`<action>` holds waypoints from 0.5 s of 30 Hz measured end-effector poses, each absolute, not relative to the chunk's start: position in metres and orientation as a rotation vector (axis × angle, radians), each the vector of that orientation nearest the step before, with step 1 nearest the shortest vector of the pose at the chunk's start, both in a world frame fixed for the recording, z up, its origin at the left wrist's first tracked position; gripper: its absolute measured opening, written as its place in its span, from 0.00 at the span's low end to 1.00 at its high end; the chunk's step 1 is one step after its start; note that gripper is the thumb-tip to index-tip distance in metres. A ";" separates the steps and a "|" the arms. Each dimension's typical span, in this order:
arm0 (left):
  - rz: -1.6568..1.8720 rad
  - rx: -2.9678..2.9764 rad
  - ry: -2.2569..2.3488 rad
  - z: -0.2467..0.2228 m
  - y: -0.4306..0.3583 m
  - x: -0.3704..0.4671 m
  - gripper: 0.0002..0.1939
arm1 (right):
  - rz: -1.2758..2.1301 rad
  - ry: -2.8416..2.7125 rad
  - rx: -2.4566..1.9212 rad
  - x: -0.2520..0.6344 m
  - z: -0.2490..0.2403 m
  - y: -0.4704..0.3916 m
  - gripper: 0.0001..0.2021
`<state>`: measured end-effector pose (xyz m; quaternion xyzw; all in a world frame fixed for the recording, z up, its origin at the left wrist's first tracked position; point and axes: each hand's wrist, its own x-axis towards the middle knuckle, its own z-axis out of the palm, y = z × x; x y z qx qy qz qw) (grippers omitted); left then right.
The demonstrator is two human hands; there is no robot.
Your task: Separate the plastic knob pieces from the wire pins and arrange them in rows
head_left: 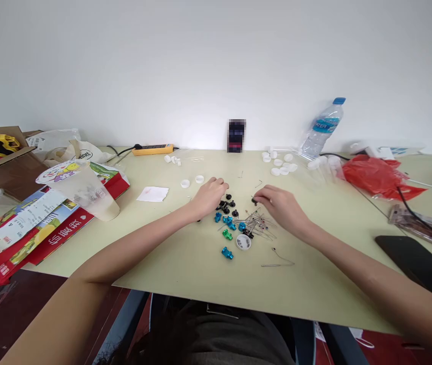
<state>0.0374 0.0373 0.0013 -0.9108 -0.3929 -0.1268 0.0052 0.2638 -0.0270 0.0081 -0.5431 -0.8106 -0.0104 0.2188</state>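
My left hand [210, 195] is closed above the left edge of a small pile of black round-headed parts [232, 204]; anything between its fingertips is hidden. With thumb and fingers, my right hand [282, 204] pinches a small black part [254, 201] just right of that pile. Below the hands lie several blue metal fittings [227, 253] and a green metal fitting [227, 234]. Thin metal wires [263, 221] are heaped beside them under my right hand. A white cap [243, 248] holds tiny pieces. One bent wire [284, 262] lies apart, nearer the table's front.
White caps [284, 167] sit at the back right, near a tilted water bottle [324, 126]. A phone [236, 136] leans on the wall. On the left are a plastic cup [86, 190], red packaging [64, 235] and a cardboard box [14, 175]. Right: a red bag [379, 177] and black phone [417, 263].
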 end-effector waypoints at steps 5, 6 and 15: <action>-0.190 -3.048 -1.051 0.007 0.063 0.056 0.15 | 0.355 -1.825 -1.800 0.325 0.022 -0.001 0.13; -0.165 -3.059 -1.032 0.007 0.066 0.058 0.13 | 0.395 -1.802 -1.824 0.336 0.020 0.004 0.14; -0.160 -3.053 -1.047 -0.001 0.068 0.060 0.05 | 0.606 -1.793 -1.926 0.358 0.003 0.020 0.09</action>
